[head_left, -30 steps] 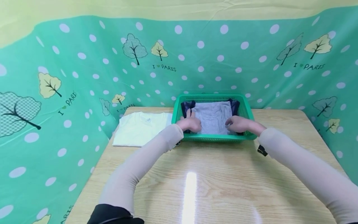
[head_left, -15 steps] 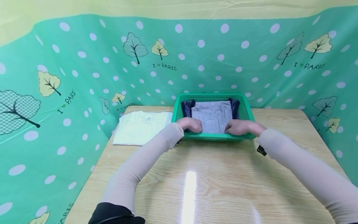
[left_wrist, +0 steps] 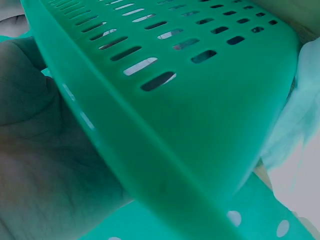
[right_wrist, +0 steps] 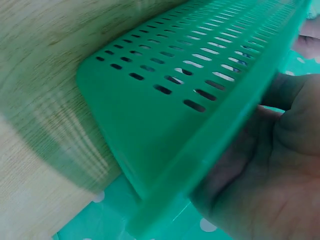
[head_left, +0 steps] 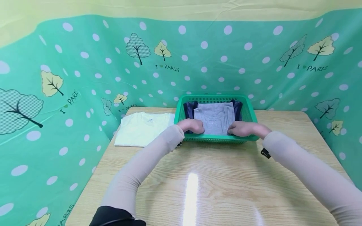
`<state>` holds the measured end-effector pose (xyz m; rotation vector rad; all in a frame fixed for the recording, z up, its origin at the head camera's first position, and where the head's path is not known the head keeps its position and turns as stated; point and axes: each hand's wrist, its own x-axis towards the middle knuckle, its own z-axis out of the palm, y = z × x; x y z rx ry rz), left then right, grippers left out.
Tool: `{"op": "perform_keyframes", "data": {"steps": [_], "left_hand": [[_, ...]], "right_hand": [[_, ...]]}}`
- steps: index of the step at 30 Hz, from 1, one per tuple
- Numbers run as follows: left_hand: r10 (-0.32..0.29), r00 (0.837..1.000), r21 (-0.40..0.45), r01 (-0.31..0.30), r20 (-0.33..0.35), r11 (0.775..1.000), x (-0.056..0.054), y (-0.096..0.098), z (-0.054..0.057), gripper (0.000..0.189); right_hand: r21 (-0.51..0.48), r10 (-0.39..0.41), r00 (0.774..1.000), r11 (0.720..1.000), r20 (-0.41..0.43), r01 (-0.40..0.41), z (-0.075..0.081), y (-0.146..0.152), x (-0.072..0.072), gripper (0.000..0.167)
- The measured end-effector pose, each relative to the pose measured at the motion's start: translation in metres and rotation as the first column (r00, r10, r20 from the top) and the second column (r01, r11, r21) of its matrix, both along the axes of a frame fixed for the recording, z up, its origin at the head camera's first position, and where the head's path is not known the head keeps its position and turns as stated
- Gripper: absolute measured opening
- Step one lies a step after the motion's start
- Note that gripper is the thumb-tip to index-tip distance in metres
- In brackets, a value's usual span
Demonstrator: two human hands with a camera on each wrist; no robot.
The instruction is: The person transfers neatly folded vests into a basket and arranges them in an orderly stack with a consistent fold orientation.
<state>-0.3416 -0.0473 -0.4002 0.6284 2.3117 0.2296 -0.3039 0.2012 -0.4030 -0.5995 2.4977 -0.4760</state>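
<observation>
A folded grey shirt lies in a green plastic basket, on top of dark navy clothing that shows at both sides. My left hand reaches over the near rim and grips the shirt's near left corner with curled fingers. At the near right corner my right hand pinches the cloth, knuckles up. The fingertips of both are hidden. In the wrist views, the left palm and the right palm sit just past the basket's rim, whose slotted wall fills much of each picture.
A folded white T-shirt lies left of the basket, close against it. The wooden table carries a bright light reflection near its middle. Behind and at both sides hangs a green dotted curtain with tree prints.
A second ago the left fingers were spread over the clothes' left side; they have since curled down at the corner. The right hand has moved slightly toward the near rim and closed.
</observation>
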Motion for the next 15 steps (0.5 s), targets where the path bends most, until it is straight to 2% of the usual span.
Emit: {"op": "perform_keyframes", "data": {"steps": [6, 9, 12, 15], "left_hand": [[0.038, 0.998, 0.035, -0.036, -0.045, 0.999, 0.003, -0.006, -0.003, 0.033], [0.045, 0.994, 0.082, -0.037, -0.097, 0.996, 0.005, -0.011, -0.002, 0.031], [0.061, 0.989, 0.137, -0.042, -0.138, 0.99, 0.007, -0.016, 0.001, 0.032], [0.119, 0.979, 0.219, -0.081, -0.167, 0.972, 0.009, -0.024, 0.006, 0.033]], "right_hand": [[-0.094, -0.034, 0.998, 0.995, -0.058, 0.028, -0.005, 0.0, 0.0, 0.038], [-0.164, -0.069, 0.987, 0.985, -0.142, 0.046, -0.007, -0.003, 0.001, 0.036], [-0.245, -0.119, 0.96, 0.968, -0.253, 0.056, -0.006, -0.009, 0.005, 0.032], [-0.322, -0.169, 0.922, 0.945, -0.349, 0.051, 0.001, -0.021, 0.01, 0.027]]}}
